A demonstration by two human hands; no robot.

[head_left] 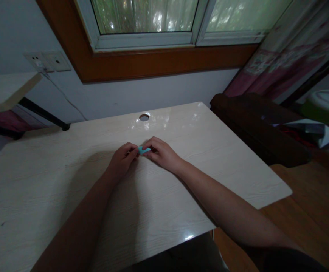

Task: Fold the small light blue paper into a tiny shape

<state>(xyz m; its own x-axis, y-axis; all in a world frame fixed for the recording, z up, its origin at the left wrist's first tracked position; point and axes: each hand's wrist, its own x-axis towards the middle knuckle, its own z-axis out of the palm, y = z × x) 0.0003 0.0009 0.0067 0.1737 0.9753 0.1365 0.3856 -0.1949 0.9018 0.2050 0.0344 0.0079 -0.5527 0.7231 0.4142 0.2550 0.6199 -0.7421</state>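
A small turquoise piece (144, 150), which looks like folded paper, is held between my two hands just above or on the pale wood-grain table (181, 196). The fingertips and thumb of my left hand (124, 156) pinch its left end. On the other side, my right hand (161, 152) has its thumb and fingers closed on the right part. Fingers cover much of the piece, so its full shape is hidden.
A round cable hole (144, 118) lies near the table's back edge. To the left stands a raised shelf (8, 88) on black legs. Dark brown furniture (255, 128) borders the right side. Wall sockets (48, 61) with a plugged-in cable are at the upper left.
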